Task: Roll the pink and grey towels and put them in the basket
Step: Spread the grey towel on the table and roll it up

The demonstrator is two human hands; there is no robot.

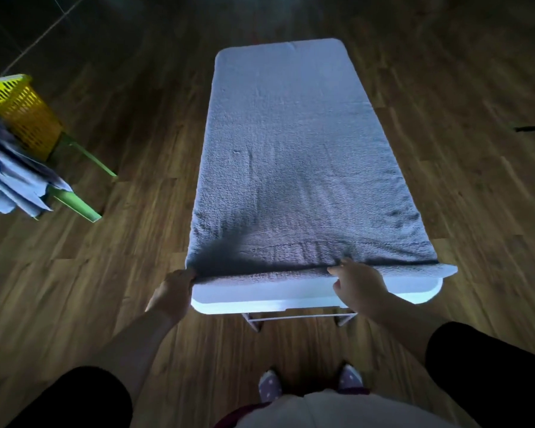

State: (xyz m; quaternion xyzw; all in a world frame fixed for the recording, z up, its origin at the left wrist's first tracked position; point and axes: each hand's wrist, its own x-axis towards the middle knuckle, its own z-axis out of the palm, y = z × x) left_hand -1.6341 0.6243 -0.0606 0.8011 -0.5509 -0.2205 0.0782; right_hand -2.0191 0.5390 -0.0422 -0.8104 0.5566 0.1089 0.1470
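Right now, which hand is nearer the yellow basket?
Left. The left hand holds the towel's near-left corner, basket side; the right hand pinches its near edge, farther right.

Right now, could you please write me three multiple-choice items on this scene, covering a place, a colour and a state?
1. Where is the basket?
A. To the person's right
B. To the person's left, on a green-legged stool
C. Behind the person

2. What colour is the basket?
A. Yellow
B. Red
C. White

3. The grey towel is:
A. Rolled up
B. Spread flat on the table
C. In the basket

Answers: 1 B, it stands at the view's left edge. 2 A, its slotted walls are yellow. 3 B, it covers the tabletop, and the left hand and right hand hold its near edge.
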